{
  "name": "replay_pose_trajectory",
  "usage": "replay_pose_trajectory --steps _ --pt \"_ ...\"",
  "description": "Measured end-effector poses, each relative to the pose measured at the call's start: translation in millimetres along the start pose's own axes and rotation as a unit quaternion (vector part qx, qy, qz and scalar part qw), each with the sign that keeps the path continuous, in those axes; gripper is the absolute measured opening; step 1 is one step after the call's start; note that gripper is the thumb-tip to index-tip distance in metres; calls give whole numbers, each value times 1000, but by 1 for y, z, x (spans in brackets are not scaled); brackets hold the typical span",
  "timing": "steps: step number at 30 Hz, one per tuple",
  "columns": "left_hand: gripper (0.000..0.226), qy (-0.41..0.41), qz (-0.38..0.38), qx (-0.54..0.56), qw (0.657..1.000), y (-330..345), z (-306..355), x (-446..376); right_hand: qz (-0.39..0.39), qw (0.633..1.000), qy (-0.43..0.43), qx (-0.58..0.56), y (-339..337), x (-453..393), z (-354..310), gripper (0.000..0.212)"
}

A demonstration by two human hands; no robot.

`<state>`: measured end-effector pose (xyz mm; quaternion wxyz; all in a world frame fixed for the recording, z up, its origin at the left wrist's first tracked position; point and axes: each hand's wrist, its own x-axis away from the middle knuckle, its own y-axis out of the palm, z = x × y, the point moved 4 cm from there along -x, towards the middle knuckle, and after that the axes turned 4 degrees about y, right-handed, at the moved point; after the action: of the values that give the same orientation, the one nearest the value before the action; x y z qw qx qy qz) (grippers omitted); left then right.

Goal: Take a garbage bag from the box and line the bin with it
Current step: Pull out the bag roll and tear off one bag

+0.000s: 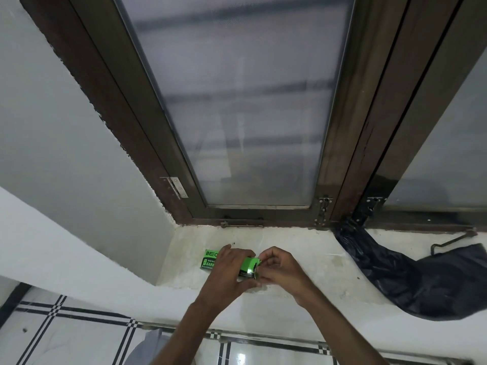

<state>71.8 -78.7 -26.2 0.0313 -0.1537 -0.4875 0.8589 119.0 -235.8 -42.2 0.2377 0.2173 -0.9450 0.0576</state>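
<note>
A small green garbage bag box [210, 260] with black lettering lies on the white window sill [303, 262]. My left hand [232, 272] lies over the box and grips it from above. My right hand [279, 267] is at the box's right end, its fingertips pinched on the opened end flap [255, 264]. What is inside the box is hidden. A black garbage bag [421, 280] lies crumpled on the sill at the right, its top end caught at the window frame. No bin is in view.
A dark brown window frame [342, 127] with frosted glass rises behind the sill. A metal stay hook [448, 242] lies at the right. White tiles with black lines [79, 335] cover the wall below the sill.
</note>
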Motion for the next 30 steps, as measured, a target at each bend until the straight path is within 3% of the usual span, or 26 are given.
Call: replay_pose_trajectory --steps 5,8,12,15,20,23,27,30 --pt "63 -26 -7 2 1000 0 2 0 22 1000 -14 6 -1 2 -3 17" --pt "64 -33 -23 -12 999 0 2 -3 53 998 -31 31 -1 6 -9 34" --pt "64 -36 -38 -21 998 -5 -7 -6 -40 998 -30 37 2 13 -21 58" --pt "68 -20 -51 -68 996 -14 -21 -11 -68 994 -36 78 -3 19 -30 49" --pt "82 -36 -30 -43 998 -28 -21 -18 83 981 -143 103 -60 41 -55 33" --pt "64 1 -10 5 1000 -15 18 -30 235 953 -171 88 -129 73 -53 27" --pt "19 75 11 51 996 19 87 -54 468 851 -123 201 -239 125 -28 22" --pt "11 118 -10 102 988 47 141 -69 539 774 -11 332 -326 140 16 37"
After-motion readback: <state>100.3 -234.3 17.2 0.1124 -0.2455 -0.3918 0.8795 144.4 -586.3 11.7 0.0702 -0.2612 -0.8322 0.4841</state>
